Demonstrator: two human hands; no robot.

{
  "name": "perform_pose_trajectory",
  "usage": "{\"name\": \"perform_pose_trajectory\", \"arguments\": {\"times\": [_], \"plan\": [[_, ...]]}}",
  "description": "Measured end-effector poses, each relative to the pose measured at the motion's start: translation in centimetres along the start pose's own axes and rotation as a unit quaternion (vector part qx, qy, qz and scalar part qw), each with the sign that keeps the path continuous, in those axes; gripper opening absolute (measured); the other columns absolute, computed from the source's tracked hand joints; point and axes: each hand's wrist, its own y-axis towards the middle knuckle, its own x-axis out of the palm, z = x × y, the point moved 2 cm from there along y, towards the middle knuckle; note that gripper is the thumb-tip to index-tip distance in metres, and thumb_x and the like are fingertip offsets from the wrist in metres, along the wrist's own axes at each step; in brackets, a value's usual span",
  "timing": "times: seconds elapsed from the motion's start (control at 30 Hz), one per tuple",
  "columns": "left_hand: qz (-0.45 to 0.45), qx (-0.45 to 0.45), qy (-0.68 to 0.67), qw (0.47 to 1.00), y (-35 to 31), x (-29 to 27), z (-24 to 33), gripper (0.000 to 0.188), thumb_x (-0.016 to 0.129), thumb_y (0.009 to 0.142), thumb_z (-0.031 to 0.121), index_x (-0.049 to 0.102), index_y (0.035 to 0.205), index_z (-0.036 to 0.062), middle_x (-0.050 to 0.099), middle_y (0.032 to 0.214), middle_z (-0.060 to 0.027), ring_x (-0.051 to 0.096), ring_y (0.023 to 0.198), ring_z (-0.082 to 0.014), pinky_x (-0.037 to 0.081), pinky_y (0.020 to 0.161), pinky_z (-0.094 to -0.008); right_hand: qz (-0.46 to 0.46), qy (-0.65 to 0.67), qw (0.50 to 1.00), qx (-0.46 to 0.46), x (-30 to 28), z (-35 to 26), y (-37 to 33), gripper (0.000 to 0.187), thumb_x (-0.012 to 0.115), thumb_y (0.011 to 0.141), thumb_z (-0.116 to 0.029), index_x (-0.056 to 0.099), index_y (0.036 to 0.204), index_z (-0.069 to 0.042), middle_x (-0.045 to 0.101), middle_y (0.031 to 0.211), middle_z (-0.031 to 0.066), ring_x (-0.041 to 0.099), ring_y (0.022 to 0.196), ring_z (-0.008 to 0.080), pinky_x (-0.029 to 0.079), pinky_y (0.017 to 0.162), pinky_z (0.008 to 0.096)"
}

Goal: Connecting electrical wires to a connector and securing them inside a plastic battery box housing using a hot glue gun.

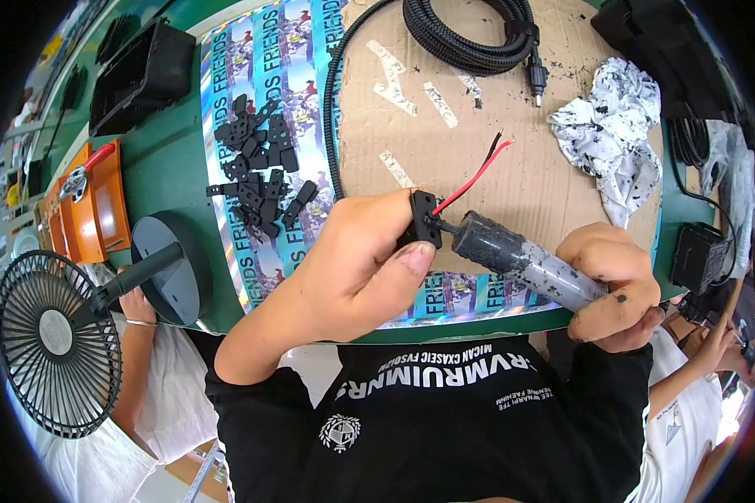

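Note:
My left hand point(369, 260) pinches a small black plastic housing point(424, 220) between thumb and fingers. A red wire and a black wire point(476, 178) stick out from it, their ends bare. My right hand point(612, 285) is wrapped around a grey, black-smeared dispensing tube point(520, 260). The tube lies tilted, and its narrow nozzle meets the housing's near face; whether the tip is inside, I cannot tell. Dark smudges mark my right fingers. A pile of similar small black plastic parts point(260, 159) lies left of my hands on a printed sheet point(310, 50).
Cardboard point(495, 126) covers the middle, with a coiled black cable point(470, 33) at its far edge and a stained white cloth point(608, 134) at right. At left are a black bin point(143, 75), an orange tray point(105, 201) and a desk fan point(59, 344). Other people sit on both sides.

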Motion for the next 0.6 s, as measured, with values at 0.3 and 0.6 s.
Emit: {"name": "perform_pose_trajectory", "arguments": {"times": [0.3, 0.6], "plan": [[-0.023, -0.057, -0.033, 0.998, -0.1, 0.0, -0.2, 0.044, 0.043, 0.087, 0.043, 0.046, 0.070, 0.0027, 0.042, 0.054, -0.0019, 0.040, 0.045, -0.0131, 0.031, 0.044, -0.0264, 0.004, 0.009, 1.000, 0.027, -0.1, -0.2, 0.0, 0.067, 0.015, 0.100, -0.046, 0.057, 0.066, -0.006, 0.035, 0.053, 0.0070, 0.038, 0.038, 0.0179, 0.027, 0.034, 0.0272], [-0.152, 0.068, -0.094, 0.982, 0.2, -0.7, -0.3, 0.014, 0.051, 0.070, 0.010, 0.053, 0.079, -0.0002, 0.043, 0.056, -0.0077, 0.042, 0.047, -0.0264, 0.036, 0.047, -0.0325, 0.043, 0.117, 0.992, 0.019, 0.1, 0.3, -0.3, 0.067, 0.015, 0.100, -0.044, 0.055, 0.060, -0.009, 0.036, 0.049, 0.0081, 0.041, 0.035, 0.0199, 0.027, 0.032, 0.0290]]}}
